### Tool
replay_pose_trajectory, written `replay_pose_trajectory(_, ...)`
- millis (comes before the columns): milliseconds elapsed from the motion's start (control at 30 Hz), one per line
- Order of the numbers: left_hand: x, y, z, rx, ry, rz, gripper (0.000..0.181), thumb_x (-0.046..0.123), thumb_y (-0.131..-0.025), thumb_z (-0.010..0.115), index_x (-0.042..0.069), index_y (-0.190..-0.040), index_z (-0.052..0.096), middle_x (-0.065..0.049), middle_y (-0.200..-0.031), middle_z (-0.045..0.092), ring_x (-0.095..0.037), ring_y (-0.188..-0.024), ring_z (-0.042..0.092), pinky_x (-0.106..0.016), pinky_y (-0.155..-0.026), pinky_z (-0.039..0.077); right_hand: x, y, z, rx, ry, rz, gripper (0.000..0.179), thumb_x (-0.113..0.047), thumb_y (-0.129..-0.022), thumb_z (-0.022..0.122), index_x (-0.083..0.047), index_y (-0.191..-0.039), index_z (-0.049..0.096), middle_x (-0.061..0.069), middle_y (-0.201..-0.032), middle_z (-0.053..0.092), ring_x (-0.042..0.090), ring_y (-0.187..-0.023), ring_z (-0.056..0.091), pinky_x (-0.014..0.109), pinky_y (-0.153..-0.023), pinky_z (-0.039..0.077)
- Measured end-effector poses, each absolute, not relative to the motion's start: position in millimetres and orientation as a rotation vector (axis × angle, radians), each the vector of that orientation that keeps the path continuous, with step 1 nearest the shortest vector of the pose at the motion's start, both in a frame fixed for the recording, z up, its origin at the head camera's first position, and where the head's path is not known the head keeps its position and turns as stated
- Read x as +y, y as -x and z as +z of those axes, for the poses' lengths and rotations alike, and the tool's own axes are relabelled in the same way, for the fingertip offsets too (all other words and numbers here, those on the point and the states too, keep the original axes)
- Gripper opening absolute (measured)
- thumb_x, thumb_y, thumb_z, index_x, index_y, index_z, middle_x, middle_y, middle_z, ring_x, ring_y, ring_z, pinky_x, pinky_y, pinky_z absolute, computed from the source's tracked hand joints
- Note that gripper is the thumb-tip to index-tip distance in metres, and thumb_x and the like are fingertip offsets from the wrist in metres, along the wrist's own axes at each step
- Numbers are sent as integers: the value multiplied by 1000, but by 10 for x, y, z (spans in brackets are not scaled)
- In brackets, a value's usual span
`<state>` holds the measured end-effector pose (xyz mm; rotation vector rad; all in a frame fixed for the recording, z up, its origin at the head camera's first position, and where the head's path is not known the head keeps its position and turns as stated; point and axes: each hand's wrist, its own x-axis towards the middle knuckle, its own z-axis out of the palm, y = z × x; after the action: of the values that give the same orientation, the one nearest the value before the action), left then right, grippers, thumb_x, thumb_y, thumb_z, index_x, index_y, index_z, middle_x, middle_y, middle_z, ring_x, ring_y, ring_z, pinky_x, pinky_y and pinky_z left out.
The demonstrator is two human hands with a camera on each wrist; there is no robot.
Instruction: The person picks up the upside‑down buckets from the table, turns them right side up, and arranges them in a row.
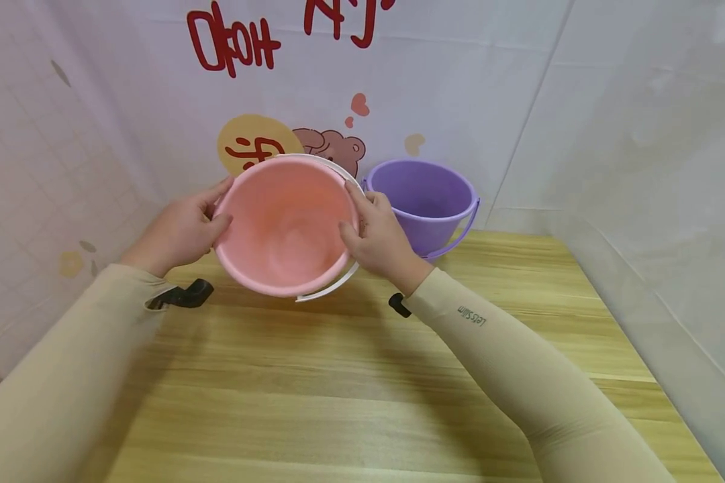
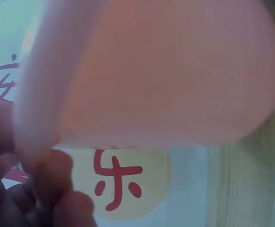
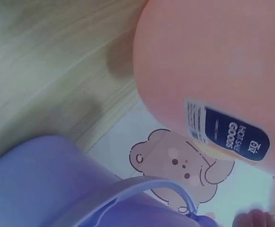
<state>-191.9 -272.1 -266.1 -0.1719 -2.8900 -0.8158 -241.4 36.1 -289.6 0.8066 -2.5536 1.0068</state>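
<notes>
A pink bucket [image 1: 286,231] is tilted over the table, its open mouth facing the head camera and its inside showing nothing in it. My left hand [image 1: 184,227] grips the left side of the rim, thumb inside; in the left wrist view its fingers [image 2: 57,175] curl around the rim's edge. On the opposite side, my right hand [image 1: 379,231] pinches the rim with its thumb inside. The white handle [image 1: 337,285] hangs along the bucket's right side. A dark label [image 3: 236,135] shows on the outer wall in the right wrist view.
A purple bucket [image 1: 431,231] stands upright at the back of the wooden table [image 1: 314,402], just right of the pink one, its purple handle [image 1: 459,238] lowered on the right. White printed sheeting [image 1: 459,87] rises behind the table and along both sides.
</notes>
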Motion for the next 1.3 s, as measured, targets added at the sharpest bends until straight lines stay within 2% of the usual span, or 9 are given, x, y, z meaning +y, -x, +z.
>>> replay_pose_trajectory(100,-2719,1930,-2636,-2904,162,-836,55,42,-94,45,48,-141,17,-9,-94,61,-20,-55,53,-32,-46,45,344,2407,-2904,-2564,-786,960,64,-32,-87,52,-26,-146,28,11,-137,39,24,-120,37,35,-99,38)
replay_pose_trajectory(233,-2713,1964,-2631,-2929,157,-834,54,44,-94,43,49,-140,15,-8,-94,62,-20,-54,53,-32,-46,45,333,2415,-2913,-2553,-800,955,64,-29,-88,50,-24,-147,27,8,-132,48,22,-116,43,34,-97,39)
replay_pose_trajectory(367,-2711,1998,-2653,-2910,160,-815,53,48,-94,41,47,-142,16,-9,-98,62,-20,-52,53,-32,-45,44,329,2434,-2915,-2553,-819,1026,63,-28,-89,48,-22,-147,25,11,-111,63,13,-84,59,26,-74,49)
replay_pose_trajectory(467,-2711,2004,-2686,-2870,154,-766,54,53,-93,39,43,-143,20,-10,-99,63,-20,-52,52,-32,-46,42,317,2447,-2908,-2569,-789,1060,61,-28,-90,48,-21,-147,27,12,-91,67,11,-62,58,25,-56,47)
replay_pose_trajectory(667,-2686,1968,-2741,-2837,188,-708,67,55,-91,44,30,-147,16,-15,-99,62,-22,-66,59,-33,-53,44,281,2472,-2883,-2614,-665,1084,59,-28,-90,47,-22,-146,29,6,-60,58,14,-42,50,29,-44,44)
replay_pose_trajectory(800,-2662,1980,-2755,-2861,221,-744,68,49,-94,40,24,-149,8,-20,-125,54,-22,-65,59,-34,-56,45,270,2443,-2883,-2591,-664,990,59,-32,-92,45,-18,-146,29,10,-93,66,14,-76,62,31,-68,51)
replay_pose_trajectory(933,-2660,2009,-2751,-2877,167,-753,62,46,-96,34,25,-148,8,-19,-124,54,-22,-59,54,-35,-53,43,255,2372,-2918,-2552,-770,808,72,-48,-91,42,-7,-147,21,16,-130,47,22,-119,45,34,-101,38)
replay_pose_trajectory(1167,-2643,2085,-2740,-2826,106,-710,63,55,-93,33,23,-147,23,-14,-86,65,-23,-55,52,-36,-47,40,278,2321,-2974,-2605,-803,684,107,-73,-77,48,-6,-149,7,8,-154,16,32,-134,27,45,-111,24)
replay_pose_trajectory(1300,-2645,2094,-2752,-2814,121,-655,69,61,-91,34,20,-146,25,-18,-116,62,-34,-95,59,-50,-72,46,300,2364,-2974,-2640,-767,710,107,-73,-75,51,-8,-149,9,4,-154,15,31,-135,26,46,-110,25)
